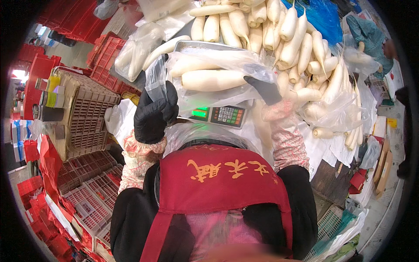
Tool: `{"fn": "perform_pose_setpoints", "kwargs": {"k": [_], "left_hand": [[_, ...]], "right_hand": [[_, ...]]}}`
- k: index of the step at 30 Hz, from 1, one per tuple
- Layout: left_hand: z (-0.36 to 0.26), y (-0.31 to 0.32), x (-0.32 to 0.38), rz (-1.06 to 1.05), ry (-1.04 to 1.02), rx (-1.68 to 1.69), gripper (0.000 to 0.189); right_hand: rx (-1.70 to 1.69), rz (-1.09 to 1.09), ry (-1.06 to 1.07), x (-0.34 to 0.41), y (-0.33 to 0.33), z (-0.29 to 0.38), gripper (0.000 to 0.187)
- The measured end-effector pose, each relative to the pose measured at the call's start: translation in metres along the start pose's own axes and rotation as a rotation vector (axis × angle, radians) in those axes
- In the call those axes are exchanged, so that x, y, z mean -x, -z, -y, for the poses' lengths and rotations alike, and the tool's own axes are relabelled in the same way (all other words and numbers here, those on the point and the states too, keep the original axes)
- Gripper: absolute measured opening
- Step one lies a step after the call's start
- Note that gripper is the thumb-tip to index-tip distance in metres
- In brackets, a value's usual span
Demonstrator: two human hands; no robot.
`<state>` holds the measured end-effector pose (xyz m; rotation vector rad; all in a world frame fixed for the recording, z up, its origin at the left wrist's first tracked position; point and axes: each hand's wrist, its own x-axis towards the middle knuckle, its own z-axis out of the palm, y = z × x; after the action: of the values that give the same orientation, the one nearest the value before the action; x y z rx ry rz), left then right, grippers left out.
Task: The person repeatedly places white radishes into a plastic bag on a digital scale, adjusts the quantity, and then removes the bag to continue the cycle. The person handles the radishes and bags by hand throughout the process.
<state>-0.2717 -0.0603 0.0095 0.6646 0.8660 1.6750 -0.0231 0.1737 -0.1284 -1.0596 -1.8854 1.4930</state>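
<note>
My left hand [154, 114], in a black glove, grips the gathered left edge of a clear plastic bag [199, 100]. Across the bag lies a thick white radish [211, 80], with another pale radish [193, 65] behind it under the film. At the bag's right end is my right hand [265, 91], also black-gloved; its thumb meets the radish's tip, and film covers some of its fingers. Beneath the bag stands a digital scale [229, 116] with a lit green display and a keypad. Its metal tray [209, 46] shows behind the bag.
A large heap of white radishes [288, 42] spreads behind and right of the scale. Bagged radishes [139, 54] lie at the back left, and more under film [330, 109] at right. Plastic crates [86, 114] stand at left. Another person's sleeve [370, 36] shows at far right.
</note>
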Motion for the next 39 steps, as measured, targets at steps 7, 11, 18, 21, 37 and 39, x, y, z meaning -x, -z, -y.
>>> {"fn": "perform_pose_setpoints", "kwargs": {"k": [7,11,18,21,37,39], "left_hand": [[-0.001,-0.005,0.001,-0.081,-0.059,-0.071,0.068],[-0.002,-0.004,0.000,-0.071,-0.080,-0.154,0.073],[0.000,0.000,0.001,-0.027,-0.040,-0.138,0.057],[0.000,0.001,0.001,-0.004,-0.045,-0.115,0.042],[0.005,0.003,0.004,-0.088,-0.033,-0.040,0.061],[0.004,0.001,0.001,-0.085,-0.030,-0.024,0.061]], "right_hand": [[0.088,-0.027,0.177,0.005,-0.011,0.024,0.030],[0.132,0.029,0.265,0.016,-0.013,0.048,0.025],[0.343,0.043,0.482,0.003,-0.053,0.069,0.026],[0.758,0.026,0.604,-0.011,-0.099,0.058,0.053],[0.139,-0.009,0.527,0.006,-0.070,0.120,0.087],[-0.108,0.087,0.492,0.008,-0.071,0.111,0.090]]}}
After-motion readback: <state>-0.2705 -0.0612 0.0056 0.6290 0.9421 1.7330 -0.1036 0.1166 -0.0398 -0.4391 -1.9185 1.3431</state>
